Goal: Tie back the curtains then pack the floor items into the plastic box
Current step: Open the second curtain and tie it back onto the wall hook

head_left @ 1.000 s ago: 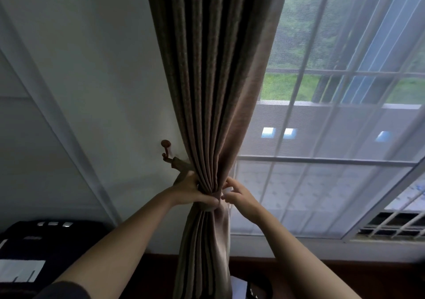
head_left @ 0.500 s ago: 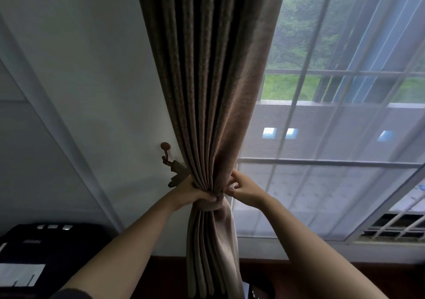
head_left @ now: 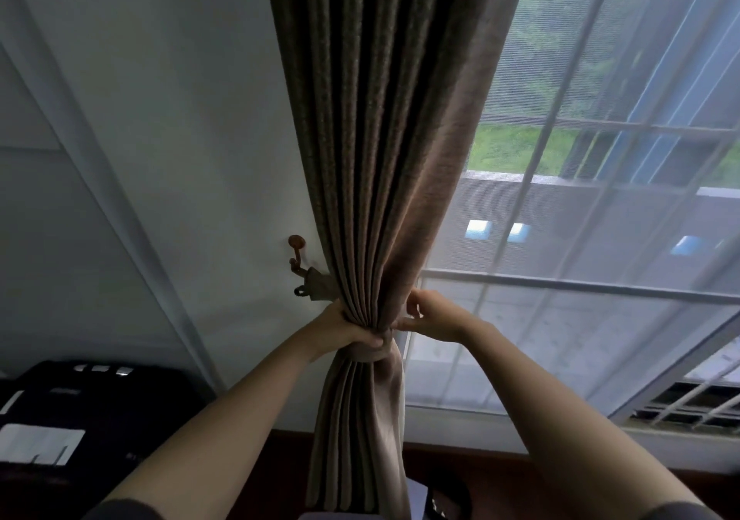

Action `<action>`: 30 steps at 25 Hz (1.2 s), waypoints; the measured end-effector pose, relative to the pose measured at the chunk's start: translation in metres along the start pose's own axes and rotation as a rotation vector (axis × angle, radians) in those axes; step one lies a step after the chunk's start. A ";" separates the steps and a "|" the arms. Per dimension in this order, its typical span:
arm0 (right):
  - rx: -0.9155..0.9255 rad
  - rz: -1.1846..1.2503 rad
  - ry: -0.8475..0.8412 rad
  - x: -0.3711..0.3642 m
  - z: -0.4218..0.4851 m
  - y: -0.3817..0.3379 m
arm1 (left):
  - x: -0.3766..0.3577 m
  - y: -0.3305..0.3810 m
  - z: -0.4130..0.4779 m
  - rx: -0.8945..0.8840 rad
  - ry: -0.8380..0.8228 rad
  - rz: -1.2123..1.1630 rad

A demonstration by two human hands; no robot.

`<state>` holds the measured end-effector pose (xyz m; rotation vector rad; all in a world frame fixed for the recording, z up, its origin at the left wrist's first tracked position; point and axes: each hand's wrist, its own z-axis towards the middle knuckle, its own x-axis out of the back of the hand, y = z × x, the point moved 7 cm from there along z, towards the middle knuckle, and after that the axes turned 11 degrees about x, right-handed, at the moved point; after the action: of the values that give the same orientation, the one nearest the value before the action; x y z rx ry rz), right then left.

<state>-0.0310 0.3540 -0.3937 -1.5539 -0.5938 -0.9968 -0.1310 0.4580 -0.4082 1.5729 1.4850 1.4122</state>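
Between wall (head_left: pixel 180 119) and window (head_left: pixel 600 331), hands (head_left: pixel 345 326) (head_left: pixel 435 315) round curtain (head_left: pixel 384 127)

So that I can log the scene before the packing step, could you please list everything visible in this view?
curtain: one, brown, centre, gathered in pleats
tieback: one, same brown, wrapped round the gathered curtain
wall hook: one, reddish-brown, on the wall left of the curtain, with the tieback's end at it
window: one, pale frame, right, seen through a sheer screen
black device: one, black with white patches, lower left
floor: dark wood, along the bottom
left hand: grips the gathered curtain at the tieback
right hand: pinches at the curtain's right edge
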 end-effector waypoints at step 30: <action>-0.193 -0.350 0.362 0.037 0.003 0.005 | 0.035 0.021 0.003 0.269 0.124 -0.167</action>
<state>-0.0075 0.3505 -0.3648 -1.4099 -0.5339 -1.6008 -0.1265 0.4870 -0.3788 1.4941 1.9004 1.2759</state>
